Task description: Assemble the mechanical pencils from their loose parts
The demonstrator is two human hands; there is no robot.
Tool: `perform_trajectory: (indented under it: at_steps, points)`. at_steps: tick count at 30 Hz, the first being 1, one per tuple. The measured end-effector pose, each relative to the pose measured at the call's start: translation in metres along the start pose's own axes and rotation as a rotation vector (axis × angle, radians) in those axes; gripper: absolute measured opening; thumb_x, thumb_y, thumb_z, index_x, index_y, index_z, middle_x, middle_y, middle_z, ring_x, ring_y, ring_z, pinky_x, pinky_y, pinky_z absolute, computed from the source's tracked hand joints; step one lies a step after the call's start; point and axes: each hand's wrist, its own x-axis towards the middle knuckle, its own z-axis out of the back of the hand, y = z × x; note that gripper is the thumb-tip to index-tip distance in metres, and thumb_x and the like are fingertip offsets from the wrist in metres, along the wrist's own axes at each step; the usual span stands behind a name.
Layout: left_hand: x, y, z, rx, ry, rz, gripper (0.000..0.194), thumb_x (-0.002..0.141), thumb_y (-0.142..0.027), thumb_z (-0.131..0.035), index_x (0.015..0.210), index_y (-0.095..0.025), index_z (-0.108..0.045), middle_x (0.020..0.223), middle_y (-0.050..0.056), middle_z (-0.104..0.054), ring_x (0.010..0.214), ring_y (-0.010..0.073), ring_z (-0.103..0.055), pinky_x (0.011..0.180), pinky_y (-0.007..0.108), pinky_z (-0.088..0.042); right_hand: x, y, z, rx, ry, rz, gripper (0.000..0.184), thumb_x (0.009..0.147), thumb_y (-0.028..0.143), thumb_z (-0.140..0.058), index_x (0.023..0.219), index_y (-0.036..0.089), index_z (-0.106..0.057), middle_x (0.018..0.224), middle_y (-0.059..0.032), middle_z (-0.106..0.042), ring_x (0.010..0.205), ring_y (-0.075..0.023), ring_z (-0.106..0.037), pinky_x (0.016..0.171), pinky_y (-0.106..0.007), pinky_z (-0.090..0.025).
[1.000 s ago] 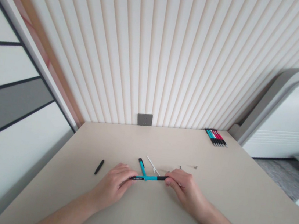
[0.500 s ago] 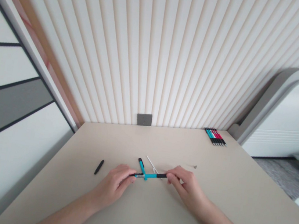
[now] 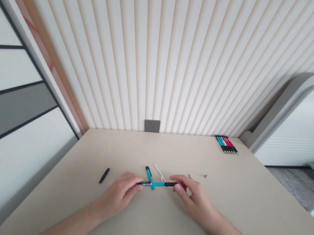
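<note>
A blue-and-black pen (image 3: 158, 184) lies crosswise between my hands. My left hand (image 3: 124, 187) pinches its clip end, at the left. The fingers of my right hand (image 3: 190, 192) close on the black grip at the other end; its tip is hidden by them. Just behind the pen, a blue pen barrel (image 3: 149, 174) with a black top slants away and passes under it. A thin white refill (image 3: 159, 172) lies beside that barrel, partly behind the held pen. To the left of my left hand rests a loose black pen grip (image 3: 104, 175).
Small metallic pen parts (image 3: 205, 175) lie beyond my right hand. A row of blue, white and red pens (image 3: 226, 144) sits at the table's back right. The beige table (image 3: 129, 148) meets a ribbed wall with a grey socket (image 3: 152, 125).
The pen has turned slightly, its clip showing differently at my left hand. My right hand's fingers have shifted on the black grip. The loose parts stay where they were.
</note>
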Motion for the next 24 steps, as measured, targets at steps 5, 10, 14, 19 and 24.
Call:
perform_trajectory:
  at_steps: [5,10,14,19,24]
  points:
    - [0.0009,-0.0002,0.0004,0.001,-0.004,0.002,0.021,0.099,-0.028,-0.044,0.1,-0.019,-0.063,0.081,0.004,-0.063,0.078,0.0173,-0.058,0.073,0.027,-0.044,-0.0005,-0.0008,-0.0007,-0.011,-0.077,0.072,0.022,0.092,0.029,-0.056,0.112,0.021,-0.061,0.096,-0.0058,-0.065,0.083,-0.017,-0.057,0.076,-0.029,-0.048]
    - [0.0003,-0.0005,0.0005,-0.007,-0.004,0.005,0.02,0.099,-0.028,-0.045,0.099,-0.019,-0.063,0.081,0.003,-0.063,0.077,0.0171,-0.058,0.072,0.027,-0.044,-0.0005,-0.0005,-0.0012,0.012,-0.094,0.06,0.019,0.096,0.028,-0.05,0.105,0.023,-0.065,0.087,-0.0049,-0.065,0.076,-0.0166,-0.057,0.07,-0.029,-0.049]
    - [-0.0003,0.0,0.0006,-0.025,-0.003,0.018,0.02,0.099,-0.027,-0.045,0.098,-0.019,-0.063,0.079,0.003,-0.062,0.076,0.0168,-0.058,0.071,0.026,-0.044,0.0001,0.0016,0.0002,0.051,-0.125,0.156,0.02,0.092,0.027,-0.056,0.111,0.023,-0.063,0.102,-0.0073,-0.064,0.087,-0.0178,-0.058,0.079,-0.031,-0.049]
    - [0.0001,0.0013,0.0005,-0.029,0.0,0.018,0.019,0.099,-0.027,-0.046,0.099,-0.019,-0.063,0.082,0.003,-0.063,0.079,0.0169,-0.058,0.073,0.026,-0.044,-0.0007,0.001,-0.0013,0.049,-0.095,0.049,0.021,0.097,0.029,-0.048,0.11,0.022,-0.063,0.091,-0.0054,-0.067,0.077,-0.0162,-0.059,0.072,-0.029,-0.05]
    - [0.0006,0.0019,0.0006,-0.016,0.009,0.014,0.018,0.099,-0.027,-0.047,0.1,-0.02,-0.063,0.083,0.003,-0.063,0.08,0.0172,-0.058,0.075,0.027,-0.044,-0.0006,-0.0007,-0.0034,0.009,-0.086,0.078,0.026,0.093,0.029,-0.053,0.117,0.021,-0.059,0.102,-0.0074,-0.067,0.084,-0.0172,-0.059,0.073,-0.029,-0.05]
